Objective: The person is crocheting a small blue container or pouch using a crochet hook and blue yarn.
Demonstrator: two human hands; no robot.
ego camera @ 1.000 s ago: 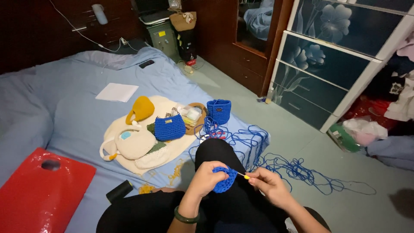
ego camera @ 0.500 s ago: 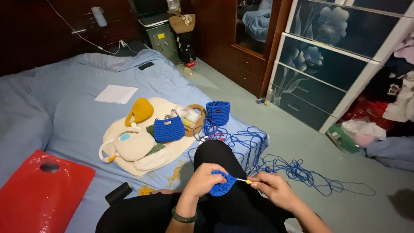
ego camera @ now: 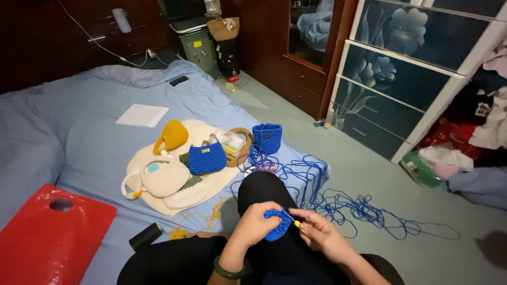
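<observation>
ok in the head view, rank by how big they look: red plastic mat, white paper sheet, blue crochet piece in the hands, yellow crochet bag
1. red plastic mat, though it lies nearest the camera
2. white paper sheet
3. yellow crochet bag, close to the paper in size
4. blue crochet piece, partly covered by the left hand

Left hand (ego camera: pixel 257 224) gripping blue crochet piece (ego camera: pixel 278 225), right hand (ego camera: pixel 321 236) pinching hook (yellow handle) (ego camera: pixel 297 224)

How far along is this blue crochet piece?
Early on, it seems. Done: only a small flat blue crocheted round, pinched in the left hand. In hand: the right hand works a yellow-handled hook at its edge. Left: plenty, judging by the loose blue yarn spilled over the bed edge and the far taller finished blue crocheted basket.
</observation>
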